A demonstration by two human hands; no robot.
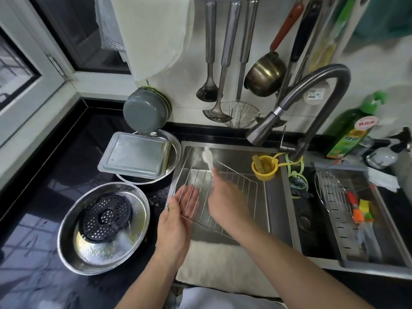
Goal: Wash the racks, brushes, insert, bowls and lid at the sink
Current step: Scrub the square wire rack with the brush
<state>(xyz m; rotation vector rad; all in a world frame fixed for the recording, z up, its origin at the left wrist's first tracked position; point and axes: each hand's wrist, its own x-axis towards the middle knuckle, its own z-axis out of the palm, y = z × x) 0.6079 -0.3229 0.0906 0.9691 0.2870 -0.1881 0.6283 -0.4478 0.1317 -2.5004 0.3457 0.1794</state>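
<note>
Head view looks down on my two hands over the sink [278, 197]. My left hand [178, 210] lies under the near-left corner of the rectangular wire rack [225, 192], fingers nearly straight beneath the wires, thumb at the frame's edge. The rack slants across the basin, far edge against the back wall. My right hand [225, 201] is blurred; it seems curled round a white brush [208, 160] whose head points to the far-left corner.

I judge the rack light and stiff, yet springy in its thin wires and slippery once soapy, so the outer frame is the place to hold, not the fine cross wires.

Left of the sink on the black counter [44, 175] wait a steel bowl [138, 230] with the dark perforated insert [107, 216] in it, and a grey rectangular lid [136, 157] across another bowl. A round rack [330, 188] lies in the drainer tray [383, 262] to the right.
</note>
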